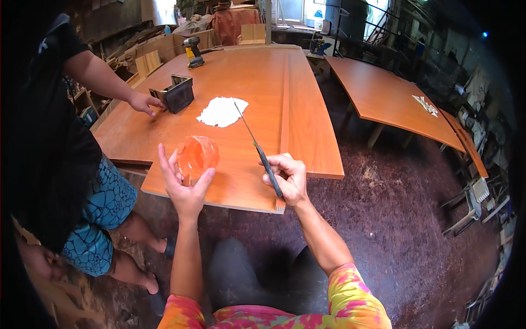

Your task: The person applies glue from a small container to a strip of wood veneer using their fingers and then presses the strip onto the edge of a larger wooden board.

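Note:
My left hand (183,183) cups a small translucent orange container (198,155) that rests near the front edge of a wide orange-brown wooden panel (257,93). My right hand (287,175) grips the dark handle of a long thin tool (256,147) whose metal shaft points away toward a patch of white paste or cloth (222,111) lying on the panel. A raised wooden strip (285,109) runs along the panel just beside my right hand.
Another person stands at the left, a hand (145,102) next to a dark open metal box (176,93). A cordless drill (193,52) stands at the panel's far end. A second wooden panel (392,98) lies to the right over a dark dusty floor.

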`<state>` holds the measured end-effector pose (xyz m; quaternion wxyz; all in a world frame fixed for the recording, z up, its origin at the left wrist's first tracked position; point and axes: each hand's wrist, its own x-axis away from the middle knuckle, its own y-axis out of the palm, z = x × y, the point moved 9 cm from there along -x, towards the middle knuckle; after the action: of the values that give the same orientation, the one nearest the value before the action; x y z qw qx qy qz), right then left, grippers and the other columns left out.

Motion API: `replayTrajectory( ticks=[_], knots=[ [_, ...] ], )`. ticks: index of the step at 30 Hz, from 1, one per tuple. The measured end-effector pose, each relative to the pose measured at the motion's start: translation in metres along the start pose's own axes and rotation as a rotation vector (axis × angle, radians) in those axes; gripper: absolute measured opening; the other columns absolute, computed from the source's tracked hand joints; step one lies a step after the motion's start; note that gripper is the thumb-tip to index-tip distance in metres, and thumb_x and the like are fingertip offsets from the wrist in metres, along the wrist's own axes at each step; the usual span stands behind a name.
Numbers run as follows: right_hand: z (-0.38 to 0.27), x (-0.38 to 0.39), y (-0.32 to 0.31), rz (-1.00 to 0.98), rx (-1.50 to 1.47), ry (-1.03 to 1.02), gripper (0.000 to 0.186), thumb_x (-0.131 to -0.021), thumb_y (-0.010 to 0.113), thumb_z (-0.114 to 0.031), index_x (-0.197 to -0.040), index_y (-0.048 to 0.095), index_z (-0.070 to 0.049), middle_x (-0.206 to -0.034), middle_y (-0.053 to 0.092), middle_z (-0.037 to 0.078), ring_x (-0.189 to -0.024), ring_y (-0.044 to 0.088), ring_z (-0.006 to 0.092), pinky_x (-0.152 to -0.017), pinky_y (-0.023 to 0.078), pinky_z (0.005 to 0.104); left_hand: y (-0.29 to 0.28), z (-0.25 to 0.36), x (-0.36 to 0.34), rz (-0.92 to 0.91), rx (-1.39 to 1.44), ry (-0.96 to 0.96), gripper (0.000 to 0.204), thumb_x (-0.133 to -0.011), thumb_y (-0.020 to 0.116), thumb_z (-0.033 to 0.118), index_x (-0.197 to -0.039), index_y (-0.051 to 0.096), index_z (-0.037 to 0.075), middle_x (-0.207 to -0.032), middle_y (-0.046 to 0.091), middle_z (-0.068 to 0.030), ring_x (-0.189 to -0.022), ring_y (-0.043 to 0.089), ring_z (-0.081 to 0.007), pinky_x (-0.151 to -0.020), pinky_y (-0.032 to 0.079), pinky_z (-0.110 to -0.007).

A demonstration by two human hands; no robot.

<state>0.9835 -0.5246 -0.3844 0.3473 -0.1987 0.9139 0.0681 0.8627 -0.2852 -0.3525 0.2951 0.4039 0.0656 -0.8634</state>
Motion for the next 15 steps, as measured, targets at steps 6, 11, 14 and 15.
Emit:
replayTrajectory(
  ticks=[6,11,14,15],
  knots=[
    [-0.024,0.024,0.009,0.053,0.157,-0.127,0.039,-0.074,0.086,-0.015,-0.107,0.075,0.004,-0.073,0.066,0.004,-0.070,0.053,0.0142,-0.066,0.044,0.0285,-0.010,-0.004,0.005,-0.019,-0.006,-0.008,0.114,-0.082,0.078,-0.010,-0.168,0.006,0.010,-0.149,0.046,-0.0193,-0.130,0.060,-0.0279,-0.106,0.054,-0.036],
    [-0.049,0.034,0.016,0.089,0.189,-0.226,0.041,-0.073,0.086,-0.016,-0.107,0.076,0.003,-0.069,0.066,0.004,-0.066,0.052,0.0160,-0.068,0.043,0.0301,-0.013,-0.002,0.002,-0.020,0.007,-0.054,0.114,-0.082,0.077,-0.011,-0.168,0.006,0.010,-0.147,0.049,-0.0193,-0.130,0.061,-0.0278,-0.106,0.054,-0.037],
    [-0.038,0.031,0.005,0.131,0.152,-0.118,0.042,-0.073,0.086,-0.016,-0.107,0.075,0.004,-0.069,0.064,0.003,-0.067,0.051,0.0144,-0.065,0.043,0.0287,-0.005,-0.008,-0.001,-0.035,0.100,-0.045,0.115,-0.081,0.079,-0.012,-0.167,0.006,0.008,-0.147,0.047,-0.0199,-0.131,0.060,-0.0294,-0.106,0.056,-0.041],
    [-0.032,0.029,0.001,0.146,0.125,-0.103,0.040,-0.074,0.086,-0.015,-0.107,0.075,0.005,-0.069,0.062,0.002,-0.067,0.051,0.0127,-0.062,0.042,0.0275,0.001,-0.010,-0.003,-0.055,0.116,-0.066,0.115,-0.081,0.079,-0.011,-0.167,0.006,0.008,-0.147,0.047,-0.0199,-0.130,0.061,-0.0298,-0.106,0.056,-0.041]
  ],
)
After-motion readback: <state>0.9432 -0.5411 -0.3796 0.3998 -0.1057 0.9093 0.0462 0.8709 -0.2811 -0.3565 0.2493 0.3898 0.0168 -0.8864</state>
